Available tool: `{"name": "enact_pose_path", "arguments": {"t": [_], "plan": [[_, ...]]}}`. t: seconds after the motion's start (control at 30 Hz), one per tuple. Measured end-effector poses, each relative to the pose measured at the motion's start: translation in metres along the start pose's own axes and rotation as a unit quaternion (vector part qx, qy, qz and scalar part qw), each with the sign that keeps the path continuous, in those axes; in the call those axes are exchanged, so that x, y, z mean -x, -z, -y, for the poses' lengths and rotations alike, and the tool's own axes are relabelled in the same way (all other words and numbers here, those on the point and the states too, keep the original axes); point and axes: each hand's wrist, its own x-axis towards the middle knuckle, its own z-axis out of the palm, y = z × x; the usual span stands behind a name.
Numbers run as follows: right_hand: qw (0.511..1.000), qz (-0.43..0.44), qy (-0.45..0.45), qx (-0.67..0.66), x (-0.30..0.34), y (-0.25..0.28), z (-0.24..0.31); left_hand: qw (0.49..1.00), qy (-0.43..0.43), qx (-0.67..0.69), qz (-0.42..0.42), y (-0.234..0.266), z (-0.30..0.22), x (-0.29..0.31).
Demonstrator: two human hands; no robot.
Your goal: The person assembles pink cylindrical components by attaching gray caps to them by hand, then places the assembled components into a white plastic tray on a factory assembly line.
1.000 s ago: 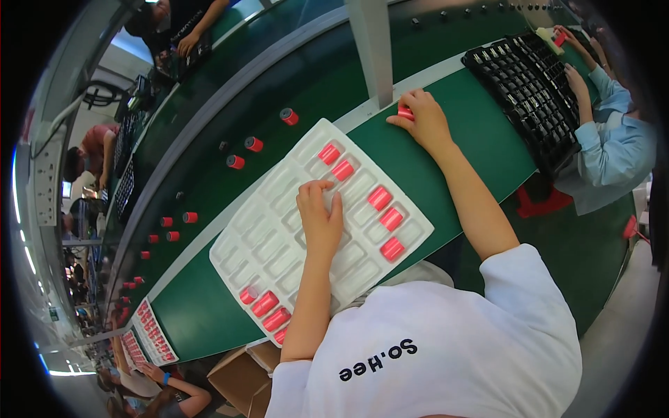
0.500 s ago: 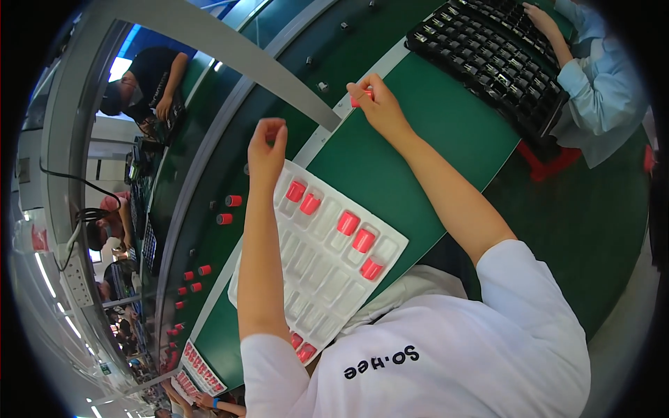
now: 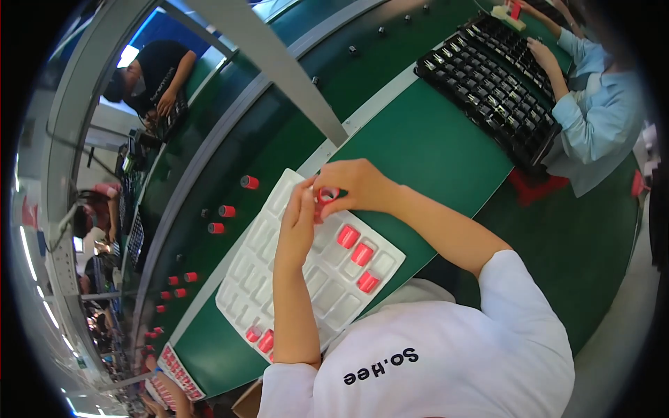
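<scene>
Over the upper part of a white moulded tray (image 3: 240,296), my two hands meet. My right hand (image 3: 359,184) is closed on a red cylinder (image 3: 327,196), whose open, hollow end shows between thumb and fingers. My left hand (image 3: 300,221) has its fingers pressed together, their tips against that cylinder's side; anything small inside them is hidden. Three red cylinders (image 3: 361,253) lie in pockets along the tray's right side. More red cylinders (image 3: 254,334) sit at its lower left edge, partly covered by my left forearm. The pockets under my hands are hidden.
Red cylinders (image 3: 226,210) and small dark parts stand on the green belt (image 3: 279,139) at left. A grey post (image 3: 293,76) rises beyond my hands. At upper right a co-worker's hand (image 3: 547,59) is by a black tray (image 3: 495,83). A filled tray (image 3: 182,373) lies lower left.
My hands were apart and have come together above the tray. The right hand brought the red cylinder left and nearer. My left hand moved right and nearer from over the belt.
</scene>
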Motion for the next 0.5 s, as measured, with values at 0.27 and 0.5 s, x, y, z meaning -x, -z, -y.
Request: {"name": "enact_pose_path", "arguments": {"t": [0.27,0.5], "plan": [[0.954,0.285,-0.073,-0.057,-0.029,-0.019,0.057,0.986,-0.013,0.166,0.023,0.029,0.047,0.05],[0.9,0.095,-0.09,0.415,-0.126,-0.048,-0.021,0.924,0.021,0.381,-0.037,0.052,0.064,0.07]]}}
